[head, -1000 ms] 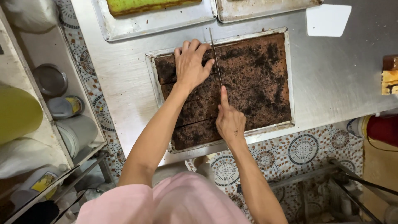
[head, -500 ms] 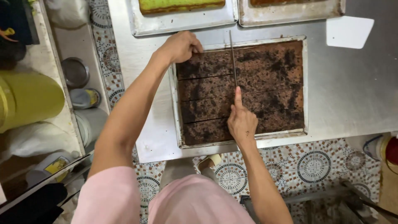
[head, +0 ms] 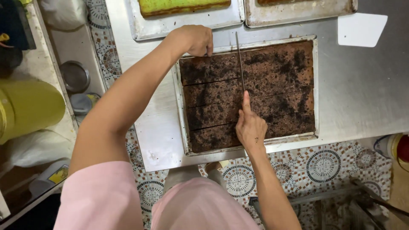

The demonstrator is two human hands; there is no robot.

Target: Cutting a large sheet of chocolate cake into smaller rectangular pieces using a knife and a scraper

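A dark brown sheet cake fills a metal baking tray on a steel table. Three long cuts run across the cake from left to right. My right hand grips a long thin knife, index finger stretched along the blade, which lies front to back over the cake's left-middle. My left hand rests closed on the tray's far left corner, fingers curled over the rim.
Beyond the brown cake stand a tray with green cake and another metal tray. A white scraper card lies at the table's far right. A yellow container and metal lids sit on shelves to the left. Patterned tiles cover the floor.
My left hand has moved off the cake's top to the tray's far left corner. The knife and my right hand stay over the cake along the same front-to-back line.
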